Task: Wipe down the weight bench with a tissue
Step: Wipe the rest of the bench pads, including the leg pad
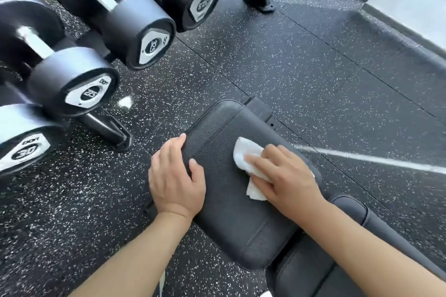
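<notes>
A crumpled white tissue [243, 155], soft, light and easily torn, is pressed flat on the bench [231, 214] near its right edge by the right hand [287, 176], fingers straight; the left hand [175, 177] is rested open on the left edge.

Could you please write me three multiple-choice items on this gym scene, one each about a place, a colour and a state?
1. Where does the tissue lie?
A. on the bench pad
B. on the floor
C. on a dumbbell

2. What colour is the tissue?
A. blue
B. white
C. yellow

3. What is the left hand doing?
A. lifting a dumbbell
B. hanging free
C. resting on the pad's edge

Answers:
1 A, the right hand presses it onto the pad.
2 B, it shows plain white against the black pad.
3 C, its fingers lie over the pad's left edge.
</notes>
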`<state>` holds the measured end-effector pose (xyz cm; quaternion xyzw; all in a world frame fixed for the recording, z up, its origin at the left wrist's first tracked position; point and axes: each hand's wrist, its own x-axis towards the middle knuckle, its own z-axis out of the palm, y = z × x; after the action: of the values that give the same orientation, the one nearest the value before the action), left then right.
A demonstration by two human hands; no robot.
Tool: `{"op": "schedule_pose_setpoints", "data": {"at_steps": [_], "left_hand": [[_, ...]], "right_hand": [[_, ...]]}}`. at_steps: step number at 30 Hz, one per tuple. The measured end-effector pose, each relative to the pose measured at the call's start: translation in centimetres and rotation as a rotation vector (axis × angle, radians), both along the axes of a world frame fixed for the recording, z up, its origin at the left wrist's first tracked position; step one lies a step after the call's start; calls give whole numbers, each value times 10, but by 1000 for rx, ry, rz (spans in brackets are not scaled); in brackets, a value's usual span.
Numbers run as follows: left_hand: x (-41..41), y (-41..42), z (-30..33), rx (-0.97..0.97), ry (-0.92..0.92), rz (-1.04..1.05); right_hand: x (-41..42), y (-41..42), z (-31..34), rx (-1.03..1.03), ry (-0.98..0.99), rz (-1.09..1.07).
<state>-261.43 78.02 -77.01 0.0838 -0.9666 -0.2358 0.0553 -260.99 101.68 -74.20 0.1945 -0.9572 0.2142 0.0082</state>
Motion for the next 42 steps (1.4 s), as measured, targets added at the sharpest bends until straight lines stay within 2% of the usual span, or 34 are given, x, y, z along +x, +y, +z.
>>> {"op": "schedule_pose_setpoints", "data": {"at_steps": [5, 9, 12, 14, 18, 22, 25, 29, 31, 33, 35, 37, 42], "left_hand": [[0, -1, -2, 4, 19, -10], [-1, -2, 0, 0, 1, -4], [0, 0, 2, 0, -16, -7], [0, -1, 3, 3, -24, -4], [0, -2, 2, -2, -17, -15], [0, -2, -1, -10, -17, -11], [0, -1, 0, -2, -10, -16], [0, 0, 1, 8, 1, -9], [0, -1, 2, 10, -15, -5], [0, 0, 3, 22, -34, 7], [0, 0, 5, 28, -27, 16], [-1, 1, 5, 26, -13, 2], [-2, -2, 4, 7, -33, -3]], "right_hand": [[-37, -32, -5, -31, 57, -257], [-68, -88, 0, -25, 78, -279], [-72, -106, 5, -9, 26, -230], [-63, -101, 8, 0, -7, -121], [-36, -46, 3, 44, 25, 116], [-41, 1, -4, 55, 95, -67], [-61, -24, -6, 6, 104, -252], [-100, -83, -4, 12, 89, -348], [-106, -110, 1, 11, 96, -283], [-93, -127, 1, 38, 80, -97], [-79, -116, 0, 55, 62, 72], [-81, -83, -2, 58, 70, 104], [-96, -35, -3, -5, 49, -231]]}}
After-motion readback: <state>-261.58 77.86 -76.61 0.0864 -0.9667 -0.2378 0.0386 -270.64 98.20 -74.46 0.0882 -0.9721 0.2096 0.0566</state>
